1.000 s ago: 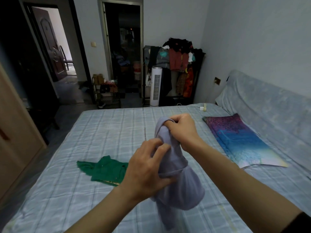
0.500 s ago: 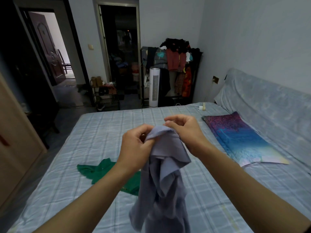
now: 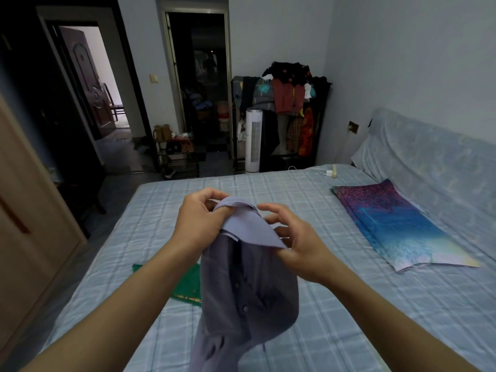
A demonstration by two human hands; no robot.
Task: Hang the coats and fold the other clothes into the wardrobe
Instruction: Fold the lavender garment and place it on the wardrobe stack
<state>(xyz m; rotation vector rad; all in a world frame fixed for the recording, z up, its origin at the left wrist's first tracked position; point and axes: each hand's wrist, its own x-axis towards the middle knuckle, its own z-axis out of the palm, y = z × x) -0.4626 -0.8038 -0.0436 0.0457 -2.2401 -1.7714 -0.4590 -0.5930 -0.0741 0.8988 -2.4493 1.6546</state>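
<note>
Hanging above the bed point(image 3: 335, 304), a lavender shirt point(image 3: 249, 285) is pinched at its collar by the left hand point(image 3: 200, 224); the right hand point(image 3: 298, 242), clenched on it a moment ago, now grips a lower edge, fingers spread; sorting for folding seems underway.

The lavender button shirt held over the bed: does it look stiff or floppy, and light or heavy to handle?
Likely floppy: the shirt hangs in soft folds below the left hand and right hand. Probably light, since fingertip pinches at the collar seem enough to hold it up. The collar looks a little firmer, keeping a flat edge. It would probably slump wherever unsupported.
</note>
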